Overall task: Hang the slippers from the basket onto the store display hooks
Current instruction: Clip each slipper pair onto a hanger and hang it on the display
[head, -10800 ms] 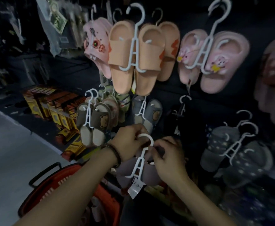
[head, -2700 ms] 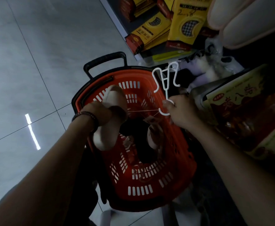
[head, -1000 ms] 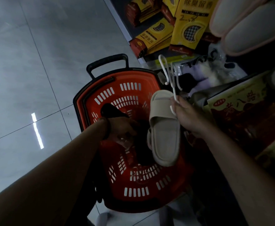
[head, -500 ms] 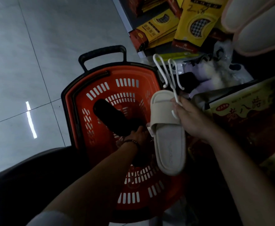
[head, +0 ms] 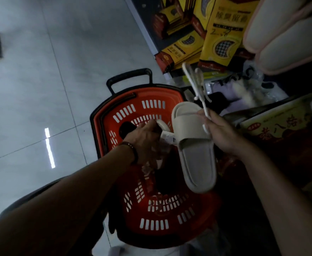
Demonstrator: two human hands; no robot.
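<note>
Head camera: right hand (head: pixel 223 134) pinched a white hanger (head: pixel 197 89) carrying a beige slipper (head: pixel 194 154) over the red basket's (head: pixel 151 215) 3 o'clock side. Left hand (head: pixel 146 143), at 9 o'clock of that slipper, gripped a blurred second slipper (head: pixel 163 124).

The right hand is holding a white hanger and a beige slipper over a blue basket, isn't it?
Not blue: the head view shows the basket is red. The right hand does hold the white hanger and the beige slipper over it.
</note>
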